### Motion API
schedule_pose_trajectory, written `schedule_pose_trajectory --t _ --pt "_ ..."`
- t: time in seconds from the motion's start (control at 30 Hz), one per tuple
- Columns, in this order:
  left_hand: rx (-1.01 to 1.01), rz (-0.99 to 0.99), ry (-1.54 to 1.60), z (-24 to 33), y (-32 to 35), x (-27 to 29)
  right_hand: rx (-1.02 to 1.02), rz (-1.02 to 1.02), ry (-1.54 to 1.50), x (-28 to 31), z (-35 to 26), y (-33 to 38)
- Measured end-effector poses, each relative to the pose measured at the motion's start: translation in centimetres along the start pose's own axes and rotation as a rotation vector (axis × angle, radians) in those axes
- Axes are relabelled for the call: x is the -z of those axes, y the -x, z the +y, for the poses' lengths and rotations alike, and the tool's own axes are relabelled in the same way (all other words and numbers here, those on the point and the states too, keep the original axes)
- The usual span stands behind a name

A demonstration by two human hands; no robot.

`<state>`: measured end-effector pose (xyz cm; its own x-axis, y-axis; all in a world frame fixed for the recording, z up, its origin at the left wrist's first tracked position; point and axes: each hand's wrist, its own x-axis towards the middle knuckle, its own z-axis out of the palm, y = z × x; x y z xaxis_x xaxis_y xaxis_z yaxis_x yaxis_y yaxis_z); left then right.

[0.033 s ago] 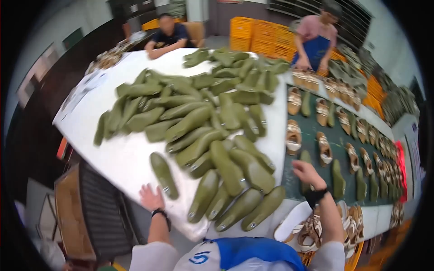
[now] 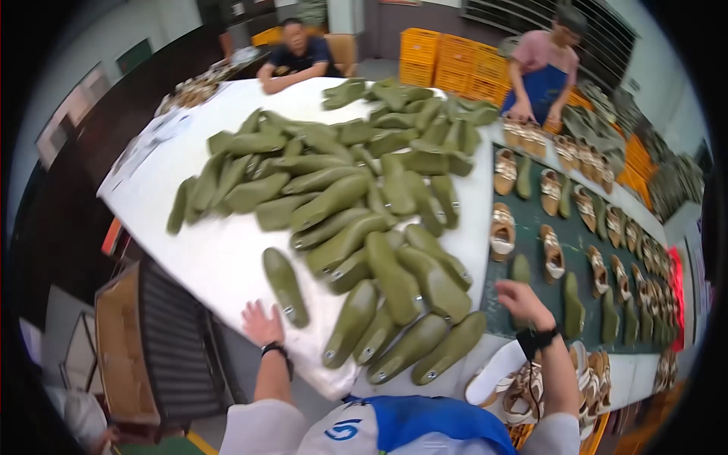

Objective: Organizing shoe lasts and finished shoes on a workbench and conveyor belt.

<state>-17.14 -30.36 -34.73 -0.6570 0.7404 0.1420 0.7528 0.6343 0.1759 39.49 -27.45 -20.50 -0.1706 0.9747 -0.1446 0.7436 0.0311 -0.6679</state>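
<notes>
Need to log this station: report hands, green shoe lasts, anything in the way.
Left hand open, empty, at edge of white table. Right hand over green board, nothing visibly held. Green lasts heaped. Lone last between left hand and heap.

The white tabletop (image 2: 220,258) glares; fisheye distortion bends edges inside 4 black corners.

A pile of olive-green shoe lasts (image 2: 330,201) lies on the white worktop (image 2: 227,250). Left of the pile, my left grip (image 2: 263,324) spreads at the worktop's edge; right of it, my right grip (image 2: 525,305) curls loosely by the green board (image 2: 526,227) holding sandals (image 2: 552,254). Beyond the pile stand orange crates (image 2: 455,64).
</notes>
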Motion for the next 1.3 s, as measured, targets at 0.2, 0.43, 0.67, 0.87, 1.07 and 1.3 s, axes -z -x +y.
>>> schedule_pose_trajectory --t 0.2,0.43,0.67,0.87,1.07,1.3 --pt "0.023 0.085 0.161 -1.9 0.1 -2.0 0.167 -0.240 0.131 -8.1 -7.9 8.6" --pt "0.008 -0.020 0.202 -2.9 0.4 -1.5 -0.028 0.034 0.054 -15.6 -10.9 11.3" --pt "-0.345 -0.172 0.971 2.7 -2.2 2.6 -0.246 0.307 0.191 -21.1 -11.8 9.8" --pt "-0.434 -0.333 0.983 0.8 -3.7 0.3 -0.232 0.608 0.179 -24.6 -11.8 7.6" --pt "-1.085 -0.759 0.849 -1.8 -0.3 3.7 -0.308 1.013 0.049 -23.9 -9.8 9.6" --pt "-1.588 -0.909 0.905 0.4 -3.5 -4.9 -0.600 1.079 -0.186 -26.6 -8.0 6.5"
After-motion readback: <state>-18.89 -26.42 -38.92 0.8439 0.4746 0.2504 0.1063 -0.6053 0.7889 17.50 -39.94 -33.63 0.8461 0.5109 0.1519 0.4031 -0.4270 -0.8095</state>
